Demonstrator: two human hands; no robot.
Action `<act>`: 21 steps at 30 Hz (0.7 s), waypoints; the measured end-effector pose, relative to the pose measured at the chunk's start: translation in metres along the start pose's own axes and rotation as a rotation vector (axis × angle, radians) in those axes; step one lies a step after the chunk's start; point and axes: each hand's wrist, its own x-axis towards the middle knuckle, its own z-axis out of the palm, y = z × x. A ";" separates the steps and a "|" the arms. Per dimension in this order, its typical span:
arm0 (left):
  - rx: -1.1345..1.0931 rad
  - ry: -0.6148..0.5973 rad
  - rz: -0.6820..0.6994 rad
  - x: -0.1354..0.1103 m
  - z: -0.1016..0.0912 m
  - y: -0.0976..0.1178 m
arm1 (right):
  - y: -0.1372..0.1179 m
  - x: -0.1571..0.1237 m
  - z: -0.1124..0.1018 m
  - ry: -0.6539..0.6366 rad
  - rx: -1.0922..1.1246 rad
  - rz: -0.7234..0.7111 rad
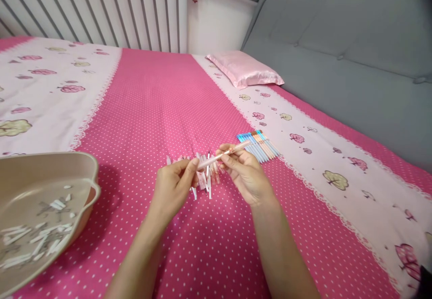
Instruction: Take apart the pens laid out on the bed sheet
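Observation:
Both of my hands hold one pale pink pen [225,153] above the bed. My right hand [243,171] grips its upper part with closed fingers. My left hand [175,184] pinches its lower end between thumb and fingers. Below the hands lies a small heap of pink and white pen parts [206,178] on the pink dotted sheet [162,110]. Just beyond my right hand a row of blue and orange pens [259,145] lies side by side.
A beige plastic basin [88,173] with several small white pieces in it stands at the left. A pink satin pillow [243,69] lies at the back. A grey padded sofa back [344,60] runs along the right. A white radiator [101,6] lines the far wall.

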 end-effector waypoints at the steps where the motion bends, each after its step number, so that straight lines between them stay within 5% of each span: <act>1: -0.019 0.006 -0.036 0.000 -0.001 0.000 | 0.000 0.000 0.000 -0.002 -0.005 0.003; 6: -0.001 0.133 0.056 0.001 -0.002 -0.003 | 0.001 0.002 -0.001 0.047 0.005 0.000; 11: 0.109 0.096 0.184 0.003 0.002 -0.005 | 0.002 0.003 -0.001 0.050 0.022 -0.008; 21: 0.114 0.038 0.019 0.005 -0.007 -0.006 | -0.003 0.002 -0.006 0.080 0.009 -0.033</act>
